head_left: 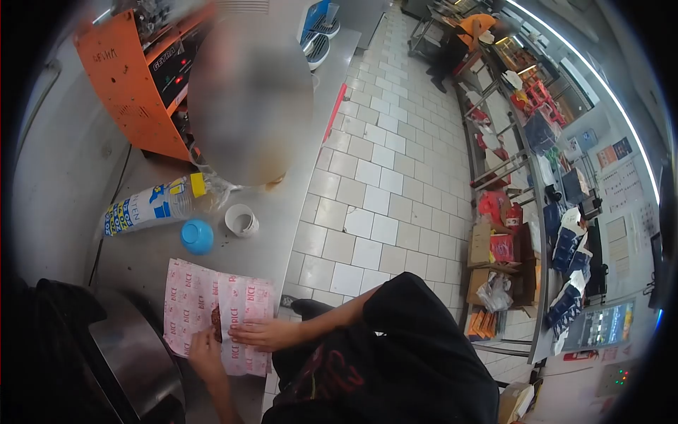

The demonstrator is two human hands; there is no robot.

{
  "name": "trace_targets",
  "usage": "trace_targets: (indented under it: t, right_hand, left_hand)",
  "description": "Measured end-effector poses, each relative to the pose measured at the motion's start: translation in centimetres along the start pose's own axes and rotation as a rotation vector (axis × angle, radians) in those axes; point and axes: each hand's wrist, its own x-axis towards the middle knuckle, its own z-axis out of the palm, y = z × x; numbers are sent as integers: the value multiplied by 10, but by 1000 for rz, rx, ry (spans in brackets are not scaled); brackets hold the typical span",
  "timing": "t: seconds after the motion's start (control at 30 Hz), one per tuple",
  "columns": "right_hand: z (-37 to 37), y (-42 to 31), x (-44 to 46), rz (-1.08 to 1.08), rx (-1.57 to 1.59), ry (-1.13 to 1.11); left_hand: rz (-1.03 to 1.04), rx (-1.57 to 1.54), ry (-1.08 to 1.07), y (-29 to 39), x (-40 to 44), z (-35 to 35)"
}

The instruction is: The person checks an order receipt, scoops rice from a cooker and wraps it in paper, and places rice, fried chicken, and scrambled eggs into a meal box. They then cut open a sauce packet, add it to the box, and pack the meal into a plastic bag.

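Observation:
A pink-and-white printed paper wrapper [189,297] lies spread on the steel counter, with a fold running across it. A dark brown piece of food [217,326] shows along that fold. My left hand [205,353] has its fingers curled together at the near end of the brown food, touching it. Flat on the folded part of the wrapper rests my right hand [258,334], fingers stretched towards the food. Part of the food is hidden by the fold and my left fingertips.
Beyond the wrapper stand a blue bowl [197,236], a white cup [241,220] and a plastic pack with a yellow cap [152,206]. An orange machine [127,78] is at the back. A person in an orange top [474,27] bends near shelving [526,152] across the tiled floor.

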Motion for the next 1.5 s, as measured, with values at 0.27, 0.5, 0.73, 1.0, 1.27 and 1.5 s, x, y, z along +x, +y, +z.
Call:
trace_targets:
  t: [0.27,0.5,0.73,1.0,1.27,1.5]
  right_hand:
    - [2,-4,5,57,295,-34]
    - [-40,18,16,-22,473,110]
    - [-46,35,68,94,203,76]
    - [-11,75,68,332,568,-91]
    - [-28,79,117,-37,39,-261]
    - [-13,121,119,-578,269,-416]
  left_hand:
    - [127,351,71,6,-36,43]
    - [21,199,231,36,-59,60]
    - [-219,372,193,44,-74,87]
    - [-476,-189,628,24,-75,102]
    - [-752,176,633,8,-49,73]
    - [-330,101,510,-29,-77,93]
